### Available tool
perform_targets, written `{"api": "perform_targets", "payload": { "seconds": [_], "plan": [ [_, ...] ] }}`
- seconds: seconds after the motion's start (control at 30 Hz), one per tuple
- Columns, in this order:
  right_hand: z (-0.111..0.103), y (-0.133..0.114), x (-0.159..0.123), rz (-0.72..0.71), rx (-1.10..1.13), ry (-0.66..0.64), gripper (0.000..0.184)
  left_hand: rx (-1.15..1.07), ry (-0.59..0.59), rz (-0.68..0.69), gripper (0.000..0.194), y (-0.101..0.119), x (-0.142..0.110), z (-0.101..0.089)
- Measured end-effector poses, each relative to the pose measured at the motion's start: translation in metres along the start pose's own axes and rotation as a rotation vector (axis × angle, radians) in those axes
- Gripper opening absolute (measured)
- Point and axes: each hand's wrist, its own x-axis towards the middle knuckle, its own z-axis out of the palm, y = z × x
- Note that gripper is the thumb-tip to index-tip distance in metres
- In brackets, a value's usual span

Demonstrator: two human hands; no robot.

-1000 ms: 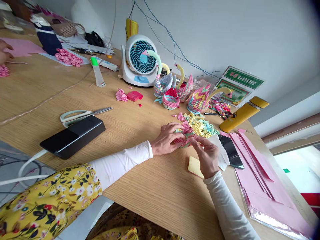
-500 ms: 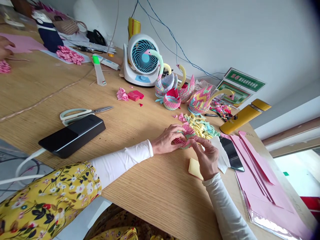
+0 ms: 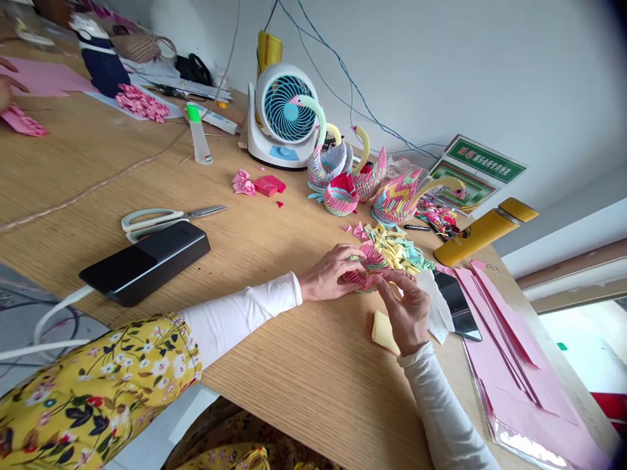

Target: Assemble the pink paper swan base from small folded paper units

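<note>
Pink and pale green folded paper makes up the small rounded model (image 3: 371, 254), which is held low over the worktop (image 3: 294, 365), between the two hands and just beside a heap of loose folded pieces (image 3: 399, 248). Its far side is cupped by the left hand (image 3: 329, 273), with the fingers curled part-way shut around the wall. The right-hand rim is pinched by the right hand (image 3: 409, 310), thumb and fingertips brought almost together; whether a single loose piece is also gripped there cannot be told.

The model can be judged partly built: rows of pointed pieces are seen fanned out around it, but no curved neck can be made out on it, and much of its near side is hidden by the hands. Many yellow and green pieces are left unused in the heap, with a few pink ones (image 3: 359, 230) at its edge. Beyond it, necks are borne by the paper swan with the zigzag pattern (image 3: 398, 199) and by others behind, while none is seen on the small red-lined paper bowl (image 3: 341, 201). A small stack of yellow paper (image 3: 385, 331) is left lying near the right wrist, and the scissors (image 3: 151, 220) are set well apart, untouched.
</note>
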Motion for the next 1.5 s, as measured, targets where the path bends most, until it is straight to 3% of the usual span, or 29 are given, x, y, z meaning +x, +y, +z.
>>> {"api": "perform_targets", "payload": {
  "seconds": [0.43,1.33,1.5],
  "plan": [
    [-0.0017,0.0021,-0.0007,-0.066,-0.057,-0.04,0.017,0.025,0.004,0.006,0.021,-0.0041,0.0005,0.0031],
    [0.0023,0.0084,-0.0034,-0.058,-0.012,0.034,0.018,0.006,0.019,0.021,0.02,-0.0054,0.0003,0.0038],
    [0.0017,0.0071,-0.0026,-0.087,-0.077,-0.011,0.02,0.004,0.02,0.02,0.023,-0.0072,0.0004,0.0049]
  ]
}}
